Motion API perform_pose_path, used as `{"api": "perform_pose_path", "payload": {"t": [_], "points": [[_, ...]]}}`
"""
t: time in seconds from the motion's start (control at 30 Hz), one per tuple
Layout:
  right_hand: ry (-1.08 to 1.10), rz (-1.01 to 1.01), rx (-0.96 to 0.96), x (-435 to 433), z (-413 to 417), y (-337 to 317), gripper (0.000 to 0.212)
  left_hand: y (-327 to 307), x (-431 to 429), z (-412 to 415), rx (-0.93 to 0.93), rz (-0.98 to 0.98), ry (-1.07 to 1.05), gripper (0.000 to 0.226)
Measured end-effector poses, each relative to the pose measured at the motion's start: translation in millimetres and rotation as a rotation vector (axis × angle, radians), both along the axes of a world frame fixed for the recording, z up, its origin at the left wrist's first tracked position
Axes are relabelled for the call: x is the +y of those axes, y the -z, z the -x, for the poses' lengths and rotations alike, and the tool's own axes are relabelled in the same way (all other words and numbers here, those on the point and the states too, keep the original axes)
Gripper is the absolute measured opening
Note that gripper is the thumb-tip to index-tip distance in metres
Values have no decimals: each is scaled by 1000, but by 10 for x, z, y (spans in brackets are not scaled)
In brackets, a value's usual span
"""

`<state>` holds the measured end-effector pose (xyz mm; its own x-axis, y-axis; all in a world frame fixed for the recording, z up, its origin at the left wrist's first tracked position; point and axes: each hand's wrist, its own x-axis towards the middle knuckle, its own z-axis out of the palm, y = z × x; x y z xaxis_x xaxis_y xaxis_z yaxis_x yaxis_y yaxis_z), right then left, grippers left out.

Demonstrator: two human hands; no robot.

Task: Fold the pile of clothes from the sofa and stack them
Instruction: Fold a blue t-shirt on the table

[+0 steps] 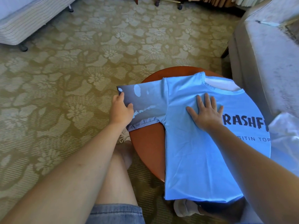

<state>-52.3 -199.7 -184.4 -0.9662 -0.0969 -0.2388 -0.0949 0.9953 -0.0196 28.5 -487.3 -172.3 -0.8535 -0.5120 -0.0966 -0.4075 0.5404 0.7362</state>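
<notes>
1 light-blue T-shirt (194, 151), spread flat, black lettering

The person wears blue denim shorts (115, 213), their stitched hem crossing the left thigh at the near edge. Below it the left leg (116, 172) is bare. Both arms are bare, as are the left grip (120, 109) and right grip (205, 113). White footwear (186, 207) covers the right foot, near, under the counter (145, 147).
</notes>
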Motion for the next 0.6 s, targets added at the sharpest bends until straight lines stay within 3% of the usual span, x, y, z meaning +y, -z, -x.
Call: {"api": "perform_pose_path", "payload": {"t": [0.13, 0.37, 0.6], "points": [[-36, 2, 4, -282, 13, -2, 81, -43, -221, 42, -106, -79, -68, 89], [-65, 62, -12, -996, 20, -8, 81, -307, -671, 13, -173, 42, -131, 88], [-68, 246, -141, -1107, -104, -183, 89, -756, -540, -9, -131, 261, -8, 86]]}}
